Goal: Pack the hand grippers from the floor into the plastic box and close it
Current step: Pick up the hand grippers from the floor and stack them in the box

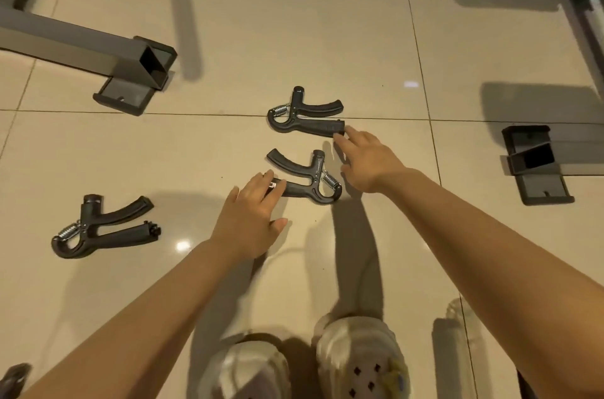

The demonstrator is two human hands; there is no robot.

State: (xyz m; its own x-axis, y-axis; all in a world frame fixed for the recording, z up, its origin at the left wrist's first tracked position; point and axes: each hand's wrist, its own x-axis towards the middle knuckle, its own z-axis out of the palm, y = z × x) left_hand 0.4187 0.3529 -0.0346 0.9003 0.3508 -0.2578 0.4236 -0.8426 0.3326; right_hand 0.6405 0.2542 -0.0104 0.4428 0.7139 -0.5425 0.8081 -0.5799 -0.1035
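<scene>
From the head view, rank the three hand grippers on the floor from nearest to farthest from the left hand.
From the left hand:
1. Middle hand gripper, its lower handle under the fingertips, just ahead.
2. Far hand gripper, farther ahead, at the right hand.
3. Left hand gripper, off alone to the left side.

Three black, steel-sprung hand grippers lie flat on the floor: far gripper (305,112), middle gripper (304,178) just below it, left gripper (103,225) well apart.

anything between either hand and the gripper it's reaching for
Nothing visible. The left hand already touches the near hand gripper, and the right hand is at the handle end of the far hand gripper.
</scene>
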